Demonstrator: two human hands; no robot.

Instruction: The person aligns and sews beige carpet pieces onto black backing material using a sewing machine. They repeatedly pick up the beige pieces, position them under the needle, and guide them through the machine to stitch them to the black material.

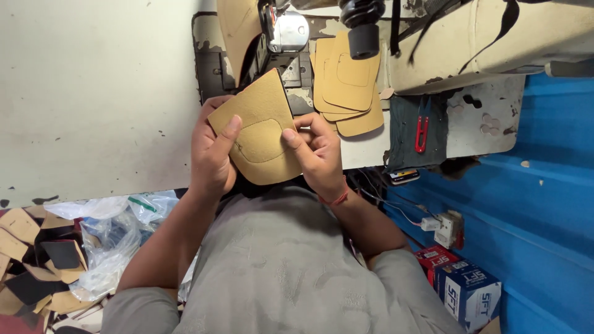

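Both my hands hold one tan leather piece (258, 133) with a stitched pocket outline, just in front of my chest. My left hand (212, 151) grips its left edge, thumb laid across the face. My right hand (317, 153), with a red thread at the wrist, pinches its right edge by the stitching. Just beyond it, a stack of matching tan pieces (349, 83) lies on the white table (93, 93), next to the sewing machine (288, 37).
Red thread snips (421, 133) lie on a dark cloth to the right of the stack. Loose tan and black cut pieces (37, 260) and plastic bags (117, 229) sit at lower left. A blue corrugated panel (544, 185), a wall socket (448, 229) and small boxes (467, 284) are on the right.
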